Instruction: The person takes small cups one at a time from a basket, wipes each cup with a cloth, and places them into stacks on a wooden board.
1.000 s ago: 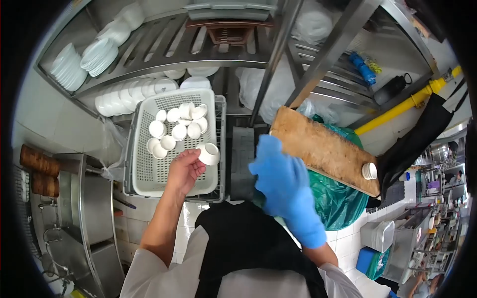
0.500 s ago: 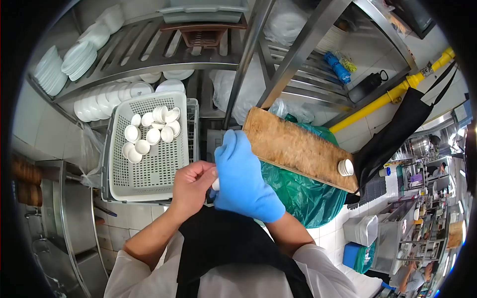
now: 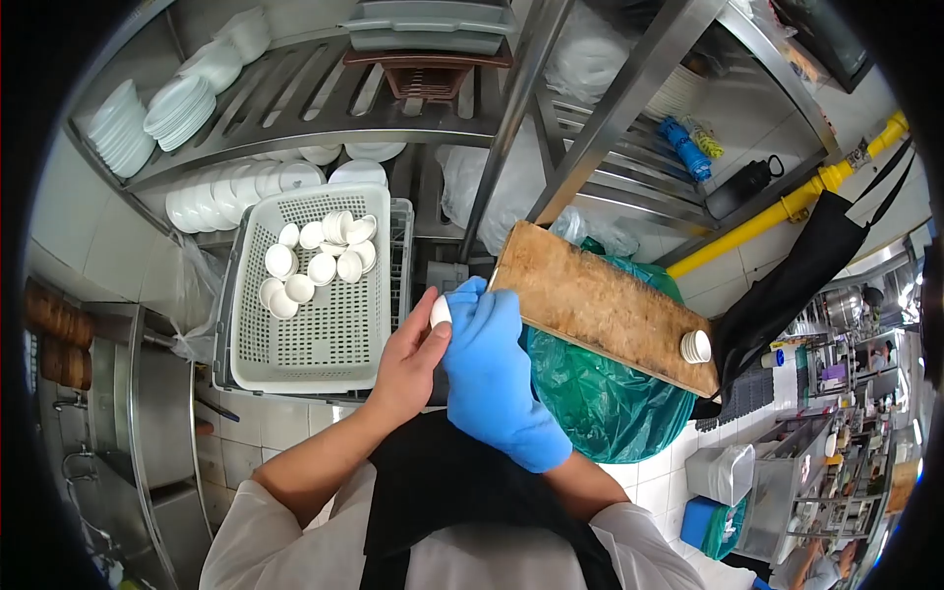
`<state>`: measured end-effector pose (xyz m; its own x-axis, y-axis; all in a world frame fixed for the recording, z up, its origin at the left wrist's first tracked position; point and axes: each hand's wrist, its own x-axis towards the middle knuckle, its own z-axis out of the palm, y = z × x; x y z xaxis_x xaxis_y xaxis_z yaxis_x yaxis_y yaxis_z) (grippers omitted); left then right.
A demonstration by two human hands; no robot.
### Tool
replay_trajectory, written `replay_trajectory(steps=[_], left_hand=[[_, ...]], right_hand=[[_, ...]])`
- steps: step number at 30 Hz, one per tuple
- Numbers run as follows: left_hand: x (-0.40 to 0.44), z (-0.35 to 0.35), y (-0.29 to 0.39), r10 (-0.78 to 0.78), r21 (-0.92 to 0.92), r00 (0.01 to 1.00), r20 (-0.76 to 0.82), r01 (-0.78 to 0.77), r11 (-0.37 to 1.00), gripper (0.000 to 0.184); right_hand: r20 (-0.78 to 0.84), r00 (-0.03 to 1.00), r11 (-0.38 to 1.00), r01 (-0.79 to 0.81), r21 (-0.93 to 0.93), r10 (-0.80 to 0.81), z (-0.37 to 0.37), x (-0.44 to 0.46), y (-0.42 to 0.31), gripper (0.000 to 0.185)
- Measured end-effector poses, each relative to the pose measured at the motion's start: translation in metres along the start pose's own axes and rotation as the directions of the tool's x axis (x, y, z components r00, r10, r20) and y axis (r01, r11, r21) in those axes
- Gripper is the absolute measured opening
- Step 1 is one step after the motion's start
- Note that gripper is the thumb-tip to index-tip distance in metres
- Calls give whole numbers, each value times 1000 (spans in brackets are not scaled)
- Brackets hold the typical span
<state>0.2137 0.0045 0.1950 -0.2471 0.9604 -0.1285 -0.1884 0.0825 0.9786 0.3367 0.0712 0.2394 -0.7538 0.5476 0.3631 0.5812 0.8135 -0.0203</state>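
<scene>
Bare, my left hand point(image 3: 408, 359) pinches a small white cup point(image 3: 440, 312) in front of my chest. My right hand point(image 3: 484, 359), in a blue glove, is closed against the same cup from the right; its fingertips are partly hidden, and the cup shows only in part between the hands. Left of them, a pale perforated basket point(image 3: 251, 339) holds several small white cups point(image 3: 298, 287) in its upper half. On the right, a short stack of white cups point(image 3: 695, 346) stands at the far end of a worn wooden board point(image 3: 600, 295).
Behind the basket, a metal shelf point(image 3: 324, 133) carries stacked white dishes point(image 3: 180, 110). Below the board is a green plastic bag point(image 3: 600, 403). A yellow pipe point(image 3: 747, 226) and a black apron point(image 3: 796, 275) are at right, a steel sink point(image 3: 113, 442) at left.
From holding a cup over the basket, my left hand has moved right and met my gloved right hand. Both hands then rose slightly, and the cup shows more now.
</scene>
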Motion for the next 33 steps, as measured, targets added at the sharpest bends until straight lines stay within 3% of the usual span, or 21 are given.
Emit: replay_trajectory(steps=[1, 4, 9, 14, 15, 16, 18, 21, 24, 26, 28, 33], left_hand=[[1, 2, 1, -39, -97, 999, -15, 37, 995, 57], [3, -2, 12, -205, -419, 967, 149, 249, 873, 54], [14, -9, 15, -485, -303, 842, 238, 538, 786, 58], [20, 5, -8, -621, -222, 714, 323, 695, 684, 73], [21, 11, -14, -687, -164, 683, 247, 728, 665, 78], [18, 14, -20, -658, -88, 690, 303, 707, 701, 84], [13, 20, -23, -604, -13, 688, 402, 664, 748, 76], [3, 18, -21, -497, 50, 745, 445, 533, 845, 57], [-2, 4, -30, -491, 3, 809, 324, 518, 855, 39], [-4, -3, -37, -501, -34, 820, 278, 529, 848, 32], [-6, -3, -41, -493, -54, 834, 248, 520, 853, 31], [-6, 16, -32, -474, 39, 838, 269, 483, 875, 30]], right_hand=[[-9, 1000, 1000, 17, 11, -17, -4, -1, 2, 26], [-38, 997, 997, 63, 42, -61, -23, -1, 5, 25], [-16, 997, 994, 78, -73, -80, -32, -5, 7, 18], [-41, 998, 999, -42, 30, 43, -34, -19, 16, 21], [-13, 996, 995, -86, 47, 87, -34, -26, 21, 23], [45, 989, 986, -146, 76, 143, -32, -34, 28, 25], [27, 964, 951, -264, 160, 263, -44, -54, 48, 28], [-167, 882, 869, -373, 326, 441, -81, -92, 81, 28], [-336, 655, 730, -543, 414, 677, -108, -135, 124, 21], [-430, 543, 691, -600, 403, 722, -118, -160, 156, 16], [-475, 537, 705, -634, 319, 698, -117, -182, 185, 11], [-470, 650, 779, -608, 151, 598, -95, -205, 255, 5]])
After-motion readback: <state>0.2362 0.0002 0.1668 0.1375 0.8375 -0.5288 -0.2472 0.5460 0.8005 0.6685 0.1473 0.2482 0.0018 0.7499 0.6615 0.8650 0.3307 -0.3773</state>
